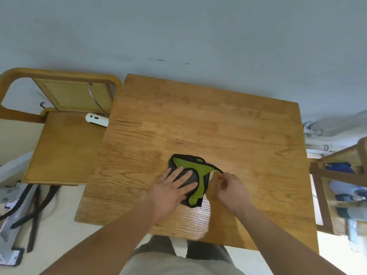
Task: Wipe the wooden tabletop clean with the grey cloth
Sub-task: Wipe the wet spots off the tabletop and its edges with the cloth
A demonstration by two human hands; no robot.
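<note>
Far to the left of my left hand I see a wooden chair (59,139) with a white device (97,120) on its seat. My left hand (170,188) lies flat, fingers straight and spread, pressing on the grey cloth (189,165). The cloth sits bunched on the wooden tabletop (218,120) between both hands, its green side and black trim showing. Just right of it, my right hand (231,187) has curled fingers pinching the trim's loose end. Far right stands a wooden rack (325,195).
</note>
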